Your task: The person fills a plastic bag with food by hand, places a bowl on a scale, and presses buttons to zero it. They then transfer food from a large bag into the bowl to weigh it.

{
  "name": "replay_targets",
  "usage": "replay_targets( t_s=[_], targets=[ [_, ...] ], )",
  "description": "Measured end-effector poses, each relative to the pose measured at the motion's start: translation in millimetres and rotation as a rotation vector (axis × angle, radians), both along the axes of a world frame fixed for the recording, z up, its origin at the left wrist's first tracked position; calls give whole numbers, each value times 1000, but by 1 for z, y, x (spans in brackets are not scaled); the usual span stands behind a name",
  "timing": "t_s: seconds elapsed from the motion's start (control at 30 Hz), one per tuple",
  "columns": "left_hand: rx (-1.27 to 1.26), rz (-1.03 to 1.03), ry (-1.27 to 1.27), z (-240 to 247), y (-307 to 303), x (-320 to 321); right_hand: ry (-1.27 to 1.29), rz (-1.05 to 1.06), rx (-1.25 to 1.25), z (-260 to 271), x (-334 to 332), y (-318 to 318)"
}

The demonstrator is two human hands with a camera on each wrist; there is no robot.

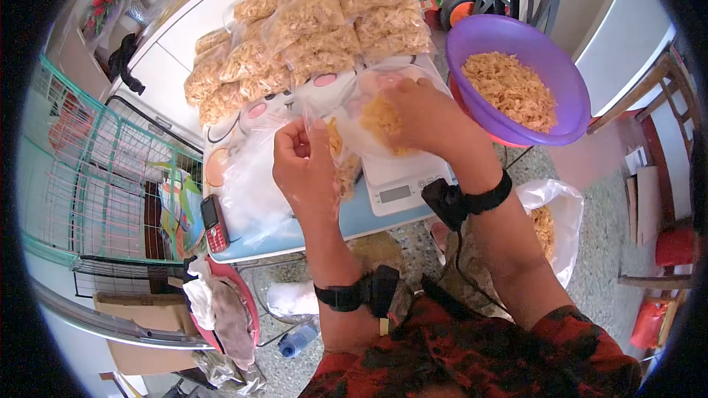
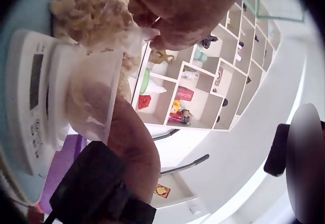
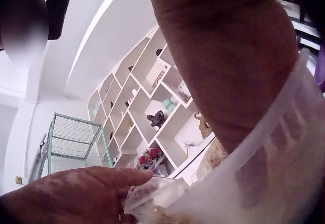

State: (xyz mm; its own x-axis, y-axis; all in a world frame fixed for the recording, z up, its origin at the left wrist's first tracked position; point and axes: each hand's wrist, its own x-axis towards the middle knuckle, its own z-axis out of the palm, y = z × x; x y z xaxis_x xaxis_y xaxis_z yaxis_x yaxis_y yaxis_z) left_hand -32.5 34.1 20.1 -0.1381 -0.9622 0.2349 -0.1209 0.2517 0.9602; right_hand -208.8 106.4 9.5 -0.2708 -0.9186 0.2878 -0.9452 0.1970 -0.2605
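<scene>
While a green wire cage stands at the far left, a black mobile phone with a red keypad lies on the left edge of the blue-and-white tabletop. Just beside the phone spreads a crumpled heap of thin, clear plastic bags. Behind it, a stack of clear bags filled with pale golden flakes covers the rear, several layers high.

Next comes the left hand, its thumb and forefinger pinching the edge of a clear, thin plastic bag; yellowish flakes show close by its fingers. To the right of that hand sits a flat white kitchen scale with a grey display, carrying a translucent plastic bowl that holds more flakes. Into this bowl reaches the right hand, fingers down; whether they grip any flakes I cannot tell.

Farther right, a round purple plastic basin heaped with loose flakes stands beside the tabletop, above something red. Lower down, a white plastic sack, open and with flakes inside, rests on the speckled floor. At the far right stands a brown wooden chair.
</scene>
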Motion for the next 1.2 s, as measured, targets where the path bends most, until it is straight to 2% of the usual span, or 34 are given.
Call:
replay_targets(
  t_s=[0.17,0.37,0.43,0.57,0.77,0.87,0.97,1.07,1.17,1.2],
  targets=[
    [6,9,34,11,-4,1,-35,-10,126,0,4,-8],
    [-79,81,21,26,-14,4,-124,30,-121,0,-3,-6],
    [-70,88,44,23,-15,4,-234,43,-182,12,-2,-2],
    [47,61,115,14,-16,0,-438,18,-259,16,-3,0],
    [147,10,201,1,-12,9,-542,-64,-339,20,-2,0],
    [227,-37,261,2,-6,15,-304,-102,-309,17,1,0],
    [238,-56,278,2,-4,19,-256,-86,-155,16,8,-1],
    [239,-77,331,0,-3,21,-286,-40,-172,5,8,-2],
    [246,-82,349,-2,-5,23,-78,-13,-179,1,12,-1],
    [249,-86,354,-3,-6,24,-84,-43,-122,2,15,-2]
  ],
)
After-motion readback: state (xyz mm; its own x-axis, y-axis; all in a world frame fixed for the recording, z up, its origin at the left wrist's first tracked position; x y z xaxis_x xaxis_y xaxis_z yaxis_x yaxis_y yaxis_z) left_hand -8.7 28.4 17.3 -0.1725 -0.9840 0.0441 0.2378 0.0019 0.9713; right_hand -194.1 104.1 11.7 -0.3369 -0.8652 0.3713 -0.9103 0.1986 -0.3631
